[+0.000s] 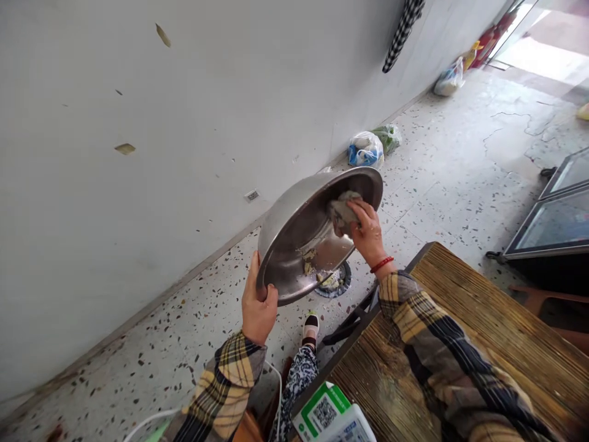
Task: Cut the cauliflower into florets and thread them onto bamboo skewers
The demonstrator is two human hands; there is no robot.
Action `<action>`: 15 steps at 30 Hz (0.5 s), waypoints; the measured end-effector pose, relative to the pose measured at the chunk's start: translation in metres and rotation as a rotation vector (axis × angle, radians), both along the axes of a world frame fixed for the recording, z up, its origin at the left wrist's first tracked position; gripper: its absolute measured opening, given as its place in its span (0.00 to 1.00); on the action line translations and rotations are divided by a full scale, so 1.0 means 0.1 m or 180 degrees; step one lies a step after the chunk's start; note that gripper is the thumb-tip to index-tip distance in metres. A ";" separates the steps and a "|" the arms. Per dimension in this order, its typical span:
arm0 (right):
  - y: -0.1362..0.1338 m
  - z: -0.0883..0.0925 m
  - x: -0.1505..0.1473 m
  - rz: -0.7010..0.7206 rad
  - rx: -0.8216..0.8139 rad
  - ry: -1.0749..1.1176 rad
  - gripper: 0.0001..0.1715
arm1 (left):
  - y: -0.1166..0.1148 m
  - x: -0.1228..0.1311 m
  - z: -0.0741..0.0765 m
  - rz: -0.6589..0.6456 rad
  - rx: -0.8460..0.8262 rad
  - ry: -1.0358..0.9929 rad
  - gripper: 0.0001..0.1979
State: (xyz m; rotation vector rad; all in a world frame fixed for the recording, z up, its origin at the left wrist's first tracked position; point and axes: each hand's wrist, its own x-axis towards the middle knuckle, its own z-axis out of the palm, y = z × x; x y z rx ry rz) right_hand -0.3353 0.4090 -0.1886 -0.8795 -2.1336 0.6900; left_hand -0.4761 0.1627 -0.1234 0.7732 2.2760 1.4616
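Note:
A large steel basin is tilted on its side above the floor, its opening facing me and downward. My left hand grips its rim at the lower left, thumb inside and fingers behind the wall. In my right hand is a bunched greyish cloth, pressed against the inner wall near the upper right. Pale crumbs or scraps cling to the lower inside of the basin. Partly hidden under the rim, a round bin on the floor holds light-coloured scraps.
A wooden table stands under my right arm, with a green QR-code card at its near edge. Plastic bags lie along the white wall. A glass-topped cabinet stands at right. My foot is below.

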 end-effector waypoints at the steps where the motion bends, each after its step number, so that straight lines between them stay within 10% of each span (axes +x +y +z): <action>1: 0.05 -0.01 -0.03 -0.0110 0.0001 0.0082 0.32 | -0.01 0.03 0.02 -0.0085 -0.0008 0.0071 0.35; 6: -0.12 -0.26 -0.22 -0.0143 -0.0337 0.0252 0.32 | 0.01 0.09 0.14 -0.0257 0.0007 0.0191 0.34; 15: -0.46 -0.15 -0.51 0.1792 -0.0459 -0.0681 0.33 | 0.06 -0.03 0.15 0.0032 0.0005 0.0205 0.34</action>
